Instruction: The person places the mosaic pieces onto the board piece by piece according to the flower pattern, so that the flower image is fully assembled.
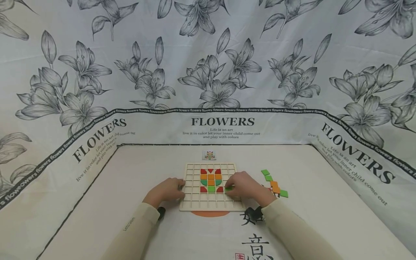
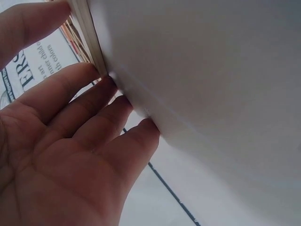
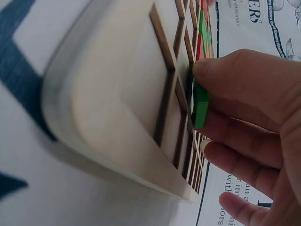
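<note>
Centrally — coloured tiles [image 1: 211, 177] in board [image 1: 212, 208]

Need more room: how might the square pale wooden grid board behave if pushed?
The board is probably stiff, given its straight edge. Being flat, it should slide, not roll. Raised ridges may keep the flat coloured tiles seated.

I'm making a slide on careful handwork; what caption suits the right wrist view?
A right hand pinches a flat green tile over a pale wooden grid board.
</note>
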The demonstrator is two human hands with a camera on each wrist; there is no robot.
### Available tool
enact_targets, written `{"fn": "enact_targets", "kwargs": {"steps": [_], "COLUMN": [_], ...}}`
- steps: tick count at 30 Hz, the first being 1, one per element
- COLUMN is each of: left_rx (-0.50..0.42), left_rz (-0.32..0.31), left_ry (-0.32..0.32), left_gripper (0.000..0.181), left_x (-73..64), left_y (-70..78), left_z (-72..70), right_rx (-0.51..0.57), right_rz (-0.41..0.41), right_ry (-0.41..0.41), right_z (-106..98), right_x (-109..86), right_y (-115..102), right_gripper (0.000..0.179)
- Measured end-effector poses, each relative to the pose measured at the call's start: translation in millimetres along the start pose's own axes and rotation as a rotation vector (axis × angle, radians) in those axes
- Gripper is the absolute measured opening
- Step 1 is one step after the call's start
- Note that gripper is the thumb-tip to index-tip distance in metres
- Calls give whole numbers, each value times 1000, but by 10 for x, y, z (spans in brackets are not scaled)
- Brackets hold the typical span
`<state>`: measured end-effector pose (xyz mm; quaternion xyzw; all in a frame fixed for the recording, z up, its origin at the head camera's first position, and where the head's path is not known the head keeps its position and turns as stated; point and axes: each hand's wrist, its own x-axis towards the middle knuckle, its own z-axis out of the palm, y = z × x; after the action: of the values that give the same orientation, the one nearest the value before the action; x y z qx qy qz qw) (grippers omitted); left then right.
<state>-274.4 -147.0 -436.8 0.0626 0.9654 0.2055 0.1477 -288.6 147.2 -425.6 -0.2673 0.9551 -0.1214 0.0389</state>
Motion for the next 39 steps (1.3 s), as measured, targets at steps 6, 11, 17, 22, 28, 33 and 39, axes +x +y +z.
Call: {"fn": "enact_targets", "kwargs": {"steps": [6,11,17,22,28,33,39], "left_rx": [-9,-11,-19,-23,-31,-35,-31], "left_rz": [-5,-4,-10,-9,-19,-22,-6], "left_ry": [2,6,6,3,3,2,3], "left_gripper": [61,61,61,61,61,61,61], "left_x": [-6,-5,-3,-11,-13,7,15], "left_y": [0,-2,-3,-7,-8,-18,-26], "left_z": [3,5,1,1,7,20,22], "right_rx": [16,-3,-31,3,103,145,154], "right_rz": [-26,-27,10,48,113,133,133], "right_ry": [-4,-3,-13,-18,-22,-22,-21], "right_z": [-4,1,-3,8,33,39,33], "right_x": [-4,11,42,65,101,120,119], "right_y": [-23,-21,-17,-9,23,37,38], "right_gripper": [15,14,14,13,12,12,8]}}
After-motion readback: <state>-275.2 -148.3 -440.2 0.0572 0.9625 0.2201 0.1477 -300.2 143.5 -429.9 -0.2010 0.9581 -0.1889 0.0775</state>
